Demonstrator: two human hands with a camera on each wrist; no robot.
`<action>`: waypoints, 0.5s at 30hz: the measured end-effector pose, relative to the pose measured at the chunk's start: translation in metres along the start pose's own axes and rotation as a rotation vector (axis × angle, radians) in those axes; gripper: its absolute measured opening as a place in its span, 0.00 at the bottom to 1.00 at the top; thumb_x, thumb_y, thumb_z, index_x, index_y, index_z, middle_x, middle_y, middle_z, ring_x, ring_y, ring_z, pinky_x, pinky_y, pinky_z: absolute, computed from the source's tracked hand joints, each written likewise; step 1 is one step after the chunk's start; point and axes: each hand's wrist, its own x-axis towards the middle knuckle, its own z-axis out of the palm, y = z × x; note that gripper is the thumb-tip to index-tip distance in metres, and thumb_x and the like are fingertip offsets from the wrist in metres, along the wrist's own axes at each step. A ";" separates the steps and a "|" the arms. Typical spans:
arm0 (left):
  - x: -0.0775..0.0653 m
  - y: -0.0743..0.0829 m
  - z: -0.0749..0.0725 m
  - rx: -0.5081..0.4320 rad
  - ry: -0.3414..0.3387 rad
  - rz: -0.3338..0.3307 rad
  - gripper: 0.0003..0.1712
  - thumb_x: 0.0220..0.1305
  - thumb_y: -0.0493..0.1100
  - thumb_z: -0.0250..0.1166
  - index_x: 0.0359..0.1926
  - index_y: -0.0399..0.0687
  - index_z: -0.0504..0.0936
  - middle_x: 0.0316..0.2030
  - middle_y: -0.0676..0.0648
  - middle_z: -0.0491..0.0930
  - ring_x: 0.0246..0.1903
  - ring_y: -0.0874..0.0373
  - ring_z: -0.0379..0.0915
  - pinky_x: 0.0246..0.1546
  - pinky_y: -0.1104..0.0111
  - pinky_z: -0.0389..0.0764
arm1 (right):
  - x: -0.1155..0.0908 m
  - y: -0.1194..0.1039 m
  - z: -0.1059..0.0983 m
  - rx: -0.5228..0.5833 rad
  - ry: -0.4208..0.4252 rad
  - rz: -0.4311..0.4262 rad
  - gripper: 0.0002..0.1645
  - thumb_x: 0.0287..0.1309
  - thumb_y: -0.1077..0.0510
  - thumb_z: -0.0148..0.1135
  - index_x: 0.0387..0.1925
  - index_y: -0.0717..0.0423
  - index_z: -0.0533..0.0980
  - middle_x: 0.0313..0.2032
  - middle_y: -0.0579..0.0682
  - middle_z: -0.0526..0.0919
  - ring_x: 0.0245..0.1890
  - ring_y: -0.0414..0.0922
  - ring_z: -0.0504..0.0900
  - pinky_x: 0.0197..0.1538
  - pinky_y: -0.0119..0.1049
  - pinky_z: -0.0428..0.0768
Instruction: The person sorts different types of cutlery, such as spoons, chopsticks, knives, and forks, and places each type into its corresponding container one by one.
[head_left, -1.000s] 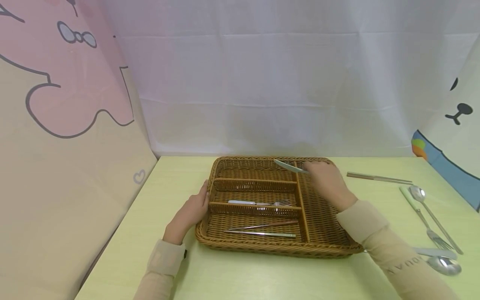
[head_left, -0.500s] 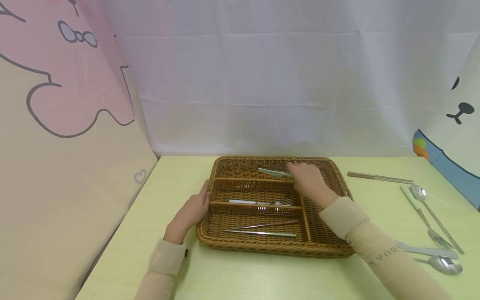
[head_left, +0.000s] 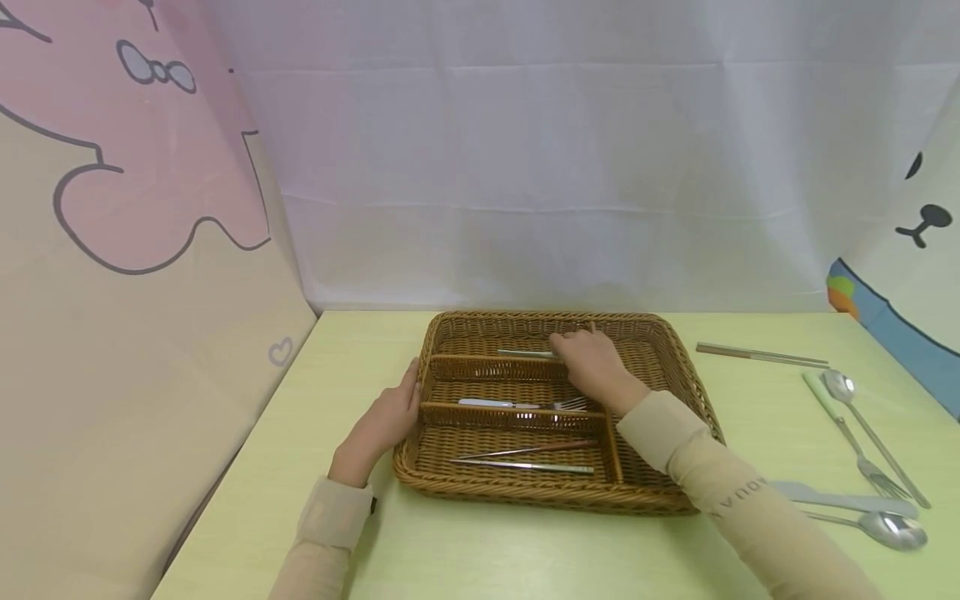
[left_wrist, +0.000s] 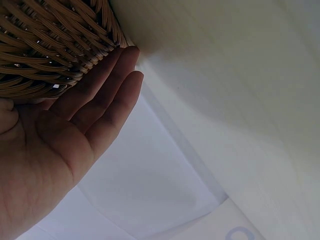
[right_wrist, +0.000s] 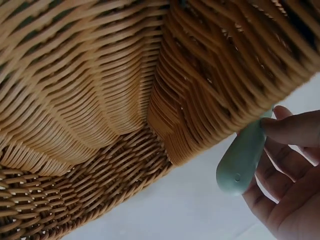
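In the head view, a brown wicker cutlery basket (head_left: 555,498) with several compartments stands on the table. My right hand (head_left: 596,367) is over its back compartment and holds a table knife (head_left: 525,353), whose blade points left. The right wrist view shows the thumb and fingers pinching the knife's pale green handle (right_wrist: 242,160) beside a wicker wall. My left hand (head_left: 386,421) rests against the basket's left side; in the left wrist view its fingers (left_wrist: 117,107) lie nearly straight along the wicker. A fork (head_left: 570,404) with a white handle lies in the middle compartment.
Two chopsticks (head_left: 517,467), one green-ended and one brown-ended, lie in the front compartment. On the table to the right are a pair of chopsticks (head_left: 761,355), a green-handled fork (head_left: 843,433), a long spoon (head_left: 873,437), a knife (head_left: 847,498) and another spoon (head_left: 892,530).
My right hand has moved left from the right compartment and lowered the knife into the back compartment. The left hand has stayed at the basket's left side.
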 end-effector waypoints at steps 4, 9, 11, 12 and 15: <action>0.001 0.000 0.000 0.012 0.002 0.000 0.30 0.73 0.43 0.35 0.70 0.40 0.39 0.10 0.50 0.65 0.07 0.61 0.55 0.14 0.66 0.67 | 0.004 -0.003 0.000 0.010 -0.044 0.018 0.14 0.40 0.74 0.64 0.31 0.58 0.76 0.24 0.52 0.82 0.25 0.50 0.78 0.40 0.54 0.80; 0.000 0.000 0.000 0.010 0.005 0.006 0.30 0.73 0.43 0.35 0.70 0.39 0.40 0.10 0.50 0.64 0.07 0.61 0.55 0.13 0.66 0.67 | 0.008 -0.005 0.001 0.037 -0.086 0.024 0.11 0.41 0.73 0.64 0.28 0.60 0.77 0.26 0.53 0.81 0.26 0.49 0.77 0.31 0.46 0.78; 0.000 0.000 0.000 0.005 0.004 0.006 0.30 0.73 0.43 0.35 0.70 0.39 0.39 0.10 0.51 0.64 0.07 0.62 0.54 0.12 0.67 0.65 | 0.009 -0.005 0.002 0.066 -0.092 0.024 0.10 0.41 0.74 0.63 0.28 0.61 0.77 0.26 0.54 0.81 0.26 0.50 0.76 0.30 0.46 0.77; 0.001 0.000 0.000 0.004 0.004 0.005 0.30 0.73 0.43 0.35 0.70 0.39 0.39 0.10 0.51 0.63 0.07 0.62 0.54 0.12 0.67 0.65 | 0.009 -0.005 0.003 0.084 -0.097 0.023 0.10 0.41 0.75 0.62 0.28 0.61 0.77 0.27 0.55 0.81 0.27 0.50 0.77 0.31 0.46 0.77; 0.001 0.000 0.001 0.005 0.004 0.004 0.30 0.73 0.43 0.34 0.70 0.40 0.39 0.09 0.51 0.63 0.07 0.62 0.53 0.12 0.68 0.64 | 0.009 -0.004 0.007 0.121 -0.120 0.015 0.12 0.43 0.76 0.58 0.32 0.63 0.79 0.31 0.57 0.82 0.33 0.53 0.78 0.38 0.51 0.77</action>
